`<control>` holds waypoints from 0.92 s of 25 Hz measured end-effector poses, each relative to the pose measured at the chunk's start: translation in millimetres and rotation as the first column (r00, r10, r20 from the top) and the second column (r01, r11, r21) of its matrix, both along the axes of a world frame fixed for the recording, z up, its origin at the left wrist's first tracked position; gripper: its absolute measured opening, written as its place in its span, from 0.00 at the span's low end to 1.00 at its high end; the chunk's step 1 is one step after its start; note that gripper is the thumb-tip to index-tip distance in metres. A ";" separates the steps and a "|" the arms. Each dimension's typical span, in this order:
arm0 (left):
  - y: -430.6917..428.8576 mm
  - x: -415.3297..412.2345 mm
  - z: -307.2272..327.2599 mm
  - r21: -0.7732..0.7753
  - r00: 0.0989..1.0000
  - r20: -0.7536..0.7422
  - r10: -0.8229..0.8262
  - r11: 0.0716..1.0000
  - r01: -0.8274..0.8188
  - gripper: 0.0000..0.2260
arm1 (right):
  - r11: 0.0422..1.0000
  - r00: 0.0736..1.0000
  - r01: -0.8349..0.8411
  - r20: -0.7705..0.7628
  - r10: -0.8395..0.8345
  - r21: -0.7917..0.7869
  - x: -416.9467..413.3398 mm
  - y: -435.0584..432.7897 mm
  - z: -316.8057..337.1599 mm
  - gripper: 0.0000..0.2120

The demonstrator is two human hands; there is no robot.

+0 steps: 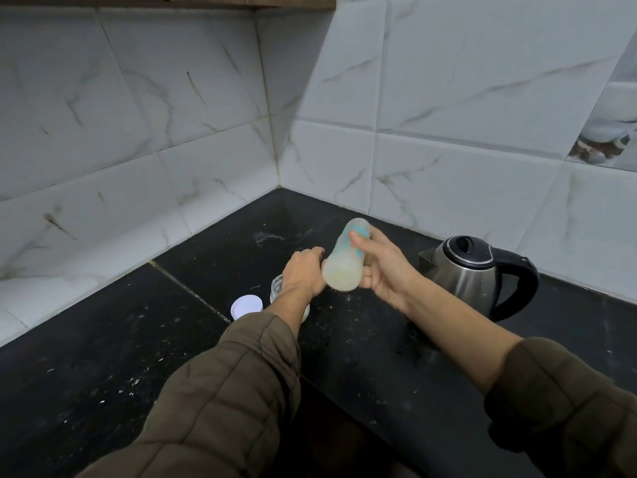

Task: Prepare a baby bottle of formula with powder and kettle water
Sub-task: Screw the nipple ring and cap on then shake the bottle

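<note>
My right hand (382, 267) grips a translucent baby bottle (346, 262) with blue markings, tilted above the black counter, a pale yellowish mix pooled at its lower end. My left hand (305, 272) hovers just left of the bottle, fingers curled, its fingertips close to the bottle's lower end; whether they touch it is unclear. Beneath my left wrist stands a clear glass jar (276, 288), mostly hidden. Its white lid (246, 306) lies on the counter to the left. A steel kettle (472, 274) with a black handle and closed lid stands to the right.
The black stone counter (138, 357) fills an L-shaped corner against white marble-look wall tiles (172, 132). White specks and a wet smear (269, 238) mark its surface near the corner. A wooden cabinet edge (241, 0) runs along the top.
</note>
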State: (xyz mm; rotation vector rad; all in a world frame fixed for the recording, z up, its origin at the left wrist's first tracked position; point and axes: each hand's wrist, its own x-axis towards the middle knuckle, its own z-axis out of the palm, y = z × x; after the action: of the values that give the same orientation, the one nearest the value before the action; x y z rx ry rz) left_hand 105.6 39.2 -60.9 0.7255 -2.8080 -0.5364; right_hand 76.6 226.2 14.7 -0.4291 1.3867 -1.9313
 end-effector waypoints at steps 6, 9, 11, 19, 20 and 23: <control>2.0 4.6 2.1 0.010 0.998 -0.052 0.024 1.000 -0.023 0.17 | 0.984 0.914 0.176 0.374 -0.155 -0.025 -4.2 -2.9 2.7 0.25; -1.0 5.5 2.0 0.024 1.000 -0.021 0.021 0.999 -0.021 0.15 | 0.989 0.983 -0.121 0.150 0.107 0.085 5.3 4.0 7.4 0.30; -1.8 7.0 3.6 0.025 0.999 -0.045 0.026 0.999 -0.025 0.16 | 0.999 0.975 -0.024 0.220 0.019 0.021 2.7 3.7 8.9 0.28; -1.5 6.8 7.1 0.018 1.000 -0.010 0.011 1.000 -0.011 0.17 | 0.972 0.977 -0.208 0.065 0.202 0.108 4.3 6.1 8.7 0.25; -1.7 7.4 8.4 0.015 1.000 -0.007 0.015 1.000 -0.015 0.17 | 0.973 0.978 -0.207 0.036 0.205 0.100 4.5 6.0 9.7 0.25; -2.4 9.8 8.9 0.007 0.998 -0.049 0.031 0.999 -0.031 0.17 | 0.997 0.954 0.078 0.291 -0.073 -0.006 -3.1 1.0 14.4 0.22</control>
State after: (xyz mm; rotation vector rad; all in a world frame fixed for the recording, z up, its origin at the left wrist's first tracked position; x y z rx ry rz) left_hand 115.4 36.8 -52.0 0.7456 -2.7465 -0.5496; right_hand 73.5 227.1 29.1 -0.0941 1.2097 -1.9767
